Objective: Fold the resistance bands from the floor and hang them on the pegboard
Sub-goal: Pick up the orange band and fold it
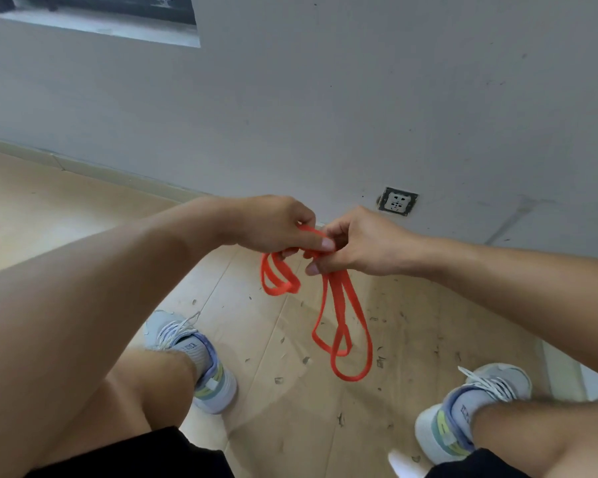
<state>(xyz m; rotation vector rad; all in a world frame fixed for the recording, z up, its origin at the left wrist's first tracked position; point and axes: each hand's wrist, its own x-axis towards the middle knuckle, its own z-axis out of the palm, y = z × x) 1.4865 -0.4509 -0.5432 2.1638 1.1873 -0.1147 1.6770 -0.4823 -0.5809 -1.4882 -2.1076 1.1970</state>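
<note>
Hands: two, left hand (277, 224) and right hand (356, 243)
Resistance band: one orange resistance band (339, 305) (its loops hang below the grip)
Shoes: two, left shoe (201, 360), right shoe (470, 408)
Wall socket: one wall socket (397, 201), above the grip

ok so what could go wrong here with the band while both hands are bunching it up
The orange band hangs in uneven loops: short ones under the left hand, longer ones under the right hand. Uneven lengths could leave the fold lopsided or tangled. Both hands grip only at the top, so a loop may slip free and drop to the floor. The low loop could also snag a shoe.
</note>
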